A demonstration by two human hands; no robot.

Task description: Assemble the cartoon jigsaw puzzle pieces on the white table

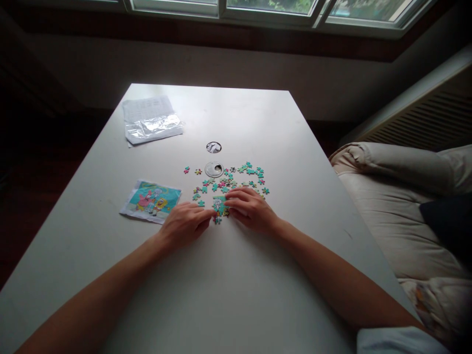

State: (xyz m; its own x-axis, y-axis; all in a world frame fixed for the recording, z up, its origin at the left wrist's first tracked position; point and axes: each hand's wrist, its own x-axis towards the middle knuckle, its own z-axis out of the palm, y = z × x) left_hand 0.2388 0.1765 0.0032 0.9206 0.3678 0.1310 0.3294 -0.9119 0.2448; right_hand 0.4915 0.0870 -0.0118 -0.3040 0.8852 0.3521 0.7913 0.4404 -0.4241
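A partly joined jigsaw puzzle (219, 204) with a cartoon figure on a teal ground lies flat between my hands. My left hand (184, 223) is closed, its index fingertip against the puzzle's left edge. At the right edge, my right hand (250, 209) rests with bent fingers touching the puzzle, and its fingertips hide part of that side. A small yellowish piece (226, 212) shows under the right fingers. Loose jigsaw pieces (215, 187), mostly teal with some pink and yellow, are scattered just beyond both hands.
Left of my left hand lies a picture sheet (153, 200) with cartoon characters. Farther back are a clear plastic bag with paper (153, 120) and two round inserts (214, 169) in the white table (236, 295). A cushioned sofa (401, 211) stands at the right.
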